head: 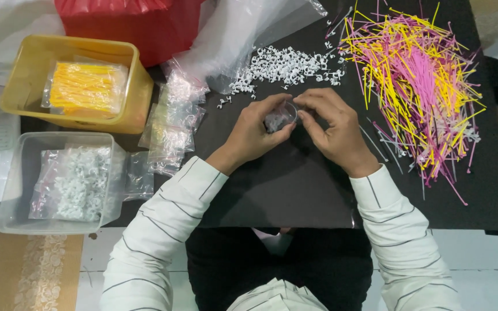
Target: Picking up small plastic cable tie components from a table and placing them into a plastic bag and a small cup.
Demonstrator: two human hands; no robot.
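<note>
My left hand (pixel 255 133) and my right hand (pixel 332 129) meet over the black mat (pixel 283 190), both pinching a small clear plastic bag (pixel 279 118) that holds white bits. Just beyond my fingers lies a loose pile of small white plastic clips (pixel 286 66). A spread of pink and yellow cable ties (pixel 419 80) covers the mat to the right of my right hand. A stack of small empty clear bags (pixel 171 124) lies to the left of my left hand.
A yellow tub (pixel 27 75) at the left holds a bag of yellow ties. Below it a clear tub (pixel 18 190) holds bags of white clips. A red bag (pixel 139 26) and a large clear plastic sheet (pixel 237 29) sit at the back.
</note>
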